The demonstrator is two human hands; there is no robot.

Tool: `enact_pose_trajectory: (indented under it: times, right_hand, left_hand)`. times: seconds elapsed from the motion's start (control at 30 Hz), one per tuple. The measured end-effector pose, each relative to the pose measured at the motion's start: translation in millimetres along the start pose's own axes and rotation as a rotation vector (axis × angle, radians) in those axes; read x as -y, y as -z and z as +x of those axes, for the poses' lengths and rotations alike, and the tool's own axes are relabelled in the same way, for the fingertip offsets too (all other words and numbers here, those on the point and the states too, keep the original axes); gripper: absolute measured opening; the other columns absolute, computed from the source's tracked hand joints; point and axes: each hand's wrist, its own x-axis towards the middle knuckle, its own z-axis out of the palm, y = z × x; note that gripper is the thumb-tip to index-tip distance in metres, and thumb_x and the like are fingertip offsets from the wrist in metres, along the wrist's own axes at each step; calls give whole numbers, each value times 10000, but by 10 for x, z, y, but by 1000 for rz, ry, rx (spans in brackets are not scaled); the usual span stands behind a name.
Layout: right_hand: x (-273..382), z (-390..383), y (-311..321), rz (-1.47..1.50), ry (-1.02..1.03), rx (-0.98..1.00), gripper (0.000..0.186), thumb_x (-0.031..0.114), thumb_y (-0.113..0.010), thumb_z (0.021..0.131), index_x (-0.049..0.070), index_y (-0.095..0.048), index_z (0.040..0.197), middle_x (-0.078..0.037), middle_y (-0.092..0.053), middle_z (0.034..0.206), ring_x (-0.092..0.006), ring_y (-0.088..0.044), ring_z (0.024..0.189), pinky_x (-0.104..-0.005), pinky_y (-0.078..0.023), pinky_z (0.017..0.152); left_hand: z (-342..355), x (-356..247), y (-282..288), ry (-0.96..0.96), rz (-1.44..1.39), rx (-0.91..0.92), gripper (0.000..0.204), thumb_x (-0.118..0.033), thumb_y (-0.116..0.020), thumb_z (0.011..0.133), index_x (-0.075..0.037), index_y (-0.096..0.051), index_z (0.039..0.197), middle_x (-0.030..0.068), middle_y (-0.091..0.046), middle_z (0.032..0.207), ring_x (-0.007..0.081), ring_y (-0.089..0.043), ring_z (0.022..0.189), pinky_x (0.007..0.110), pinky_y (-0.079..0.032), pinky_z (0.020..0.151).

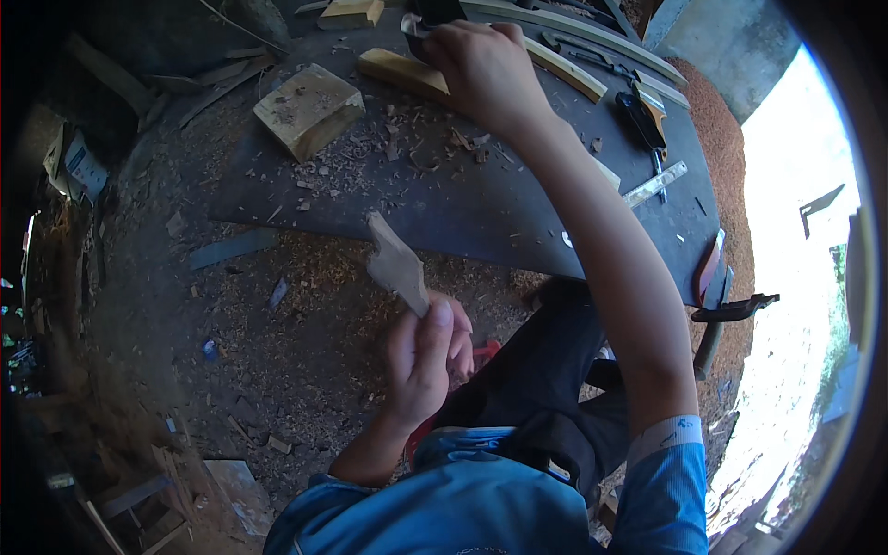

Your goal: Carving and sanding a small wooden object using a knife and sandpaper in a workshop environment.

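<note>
My left hand (424, 361) is closed around the lower end of a small flat carved piece of wood (396, 262). The thumb presses on its face, and its notched, pointed upper end sticks up in front of the table edge. My right arm stretches across the dark worktable (499, 217). At the table's far part, my right hand (488, 74) has its fingers curled by a dark object (438, 11); what they grip is hidden. Just below this hand lies a yellowish wooden bar (400, 74).
A square wood block (310, 109) sits among shavings on the table's left. Long curved wood strips (573, 74), a black-handled tool (640, 120) and a metal ruler (655, 185) lie to the right. A clamp (735, 308) juts from the right edge. Wood scraps litter the ground.
</note>
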Motion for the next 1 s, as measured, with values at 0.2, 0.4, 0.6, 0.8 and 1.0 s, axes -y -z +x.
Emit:
enact_pose_trajectory:
  times: [0.2,0.4,0.6,0.8,1.0]
  right_hand:
    - [-402,-1023,1259,1210,-476,-426,258,237,-608,1074,-1,-700,1105,-105,-699,854,-100,-635,861,-277,-519,827]
    - [-250,-3040,2435,391,-893,-690,377,48,-557,1040,-58,-589,1400,-174,-618,1395,-254,-599,1311,-350,-511,1096]
    - [-135,-4396,2869,127,-1420,-1295,373,194,-547,1090,-82,-625,1328,-152,-701,1205,-194,-676,1091,-326,-538,959]
    - [-91,-4693,2521,-172,-1520,-963,322,240,-508,1117,-16,-685,1196,-97,-706,1030,-131,-648,968,-273,-506,837]
    - [-143,-4573,2019,-251,-970,-581,358,368,-652,1017,66,-727,1193,-63,-751,1043,-176,-647,853,-337,-426,827]
  left_hand:
    - [131,184,-208,-5,113,191,269,-310,-421,1126,-66,-499,1045,-26,-402,737,22,-298,540,207,-255,460]
    - [203,291,-852,204,15,492,240,-269,-495,1105,-32,-515,1140,-16,-524,797,18,-430,642,214,-349,546]
    - [298,568,-1730,-236,621,1024,247,-274,-575,1071,-33,-610,1112,154,-680,840,318,-699,682,411,-518,564]
    - [161,719,-2293,-205,896,1052,197,-239,-580,1068,-42,-574,1049,137,-697,820,352,-711,702,428,-521,575]
    - [190,760,-2539,-580,1129,995,184,-248,-620,1031,-68,-584,1025,102,-604,800,319,-682,650,415,-537,538]
